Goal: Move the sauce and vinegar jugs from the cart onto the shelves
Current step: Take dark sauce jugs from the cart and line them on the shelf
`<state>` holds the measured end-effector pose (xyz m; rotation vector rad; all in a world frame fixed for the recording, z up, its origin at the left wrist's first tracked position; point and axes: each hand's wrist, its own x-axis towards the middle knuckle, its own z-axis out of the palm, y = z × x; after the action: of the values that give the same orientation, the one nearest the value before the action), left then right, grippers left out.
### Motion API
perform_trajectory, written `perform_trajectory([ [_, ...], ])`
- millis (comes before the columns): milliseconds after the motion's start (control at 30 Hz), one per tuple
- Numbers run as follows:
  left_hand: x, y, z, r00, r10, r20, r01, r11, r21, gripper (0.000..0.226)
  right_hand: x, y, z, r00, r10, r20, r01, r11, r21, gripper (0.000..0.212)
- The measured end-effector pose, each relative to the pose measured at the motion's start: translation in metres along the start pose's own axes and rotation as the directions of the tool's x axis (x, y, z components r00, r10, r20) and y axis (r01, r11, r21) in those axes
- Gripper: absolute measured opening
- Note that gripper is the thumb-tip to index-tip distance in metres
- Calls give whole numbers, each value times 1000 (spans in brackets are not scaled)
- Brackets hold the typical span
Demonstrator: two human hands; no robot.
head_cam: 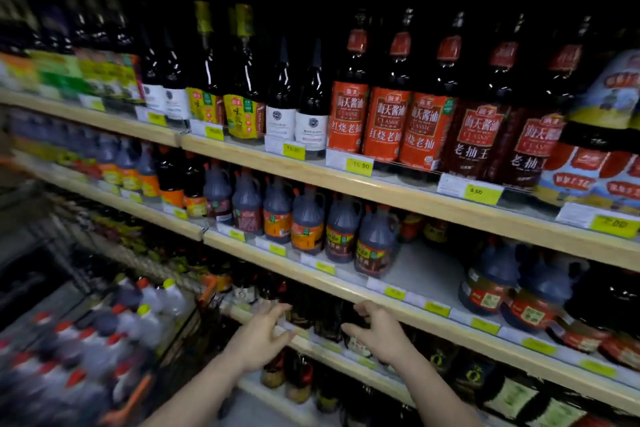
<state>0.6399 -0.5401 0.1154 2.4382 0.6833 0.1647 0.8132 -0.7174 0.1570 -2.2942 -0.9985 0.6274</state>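
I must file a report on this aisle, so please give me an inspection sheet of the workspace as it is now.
Surface: pale wooden shelf with a bare white gap between jug groups.
Job's things: blurred clear and dark plastic jugs with red and yellow caps in the wire cart at lower left; dark handled jugs with orange labels already on the shelf.
Clutter: yellow price tags along the shelf edges.
Grippers: left hand and right hand open, holding nothing, before a lower shelf edge.
Cables: nothing seen.
Surroundings: tall dark bottles with red labels on the shelf above.
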Motion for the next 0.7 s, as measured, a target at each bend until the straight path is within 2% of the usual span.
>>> perform_trajectory([
  [133,-56,-13,-13,992,-76,-96,76,997,-7,45,-24,-21,20,969,-48,242,48,999,5,54],
  [200,-81,-19,-19,988,-95,-125,93,995,-19,45,-36,-32,34,953,-78,292,75,997,22,53],
  [300,-112,-38,-28,980,-117,-162,110,993,-52,58,-50,-54,57,927,-120,356,109,993,52,48],
  [500,-199,-92,-48,955,-223,-195,218,975,-49,52,-79,-100,119,904,-155,400,140,988,65,40],
  [667,-309,-152,-84,919,-306,-249,299,952,-64,36,-120,-146,206,892,-215,398,181,976,122,33],
  [700,-332,-167,-94,907,-329,-262,323,944,-66,41,-129,-159,224,885,-228,405,183,972,147,31],
])
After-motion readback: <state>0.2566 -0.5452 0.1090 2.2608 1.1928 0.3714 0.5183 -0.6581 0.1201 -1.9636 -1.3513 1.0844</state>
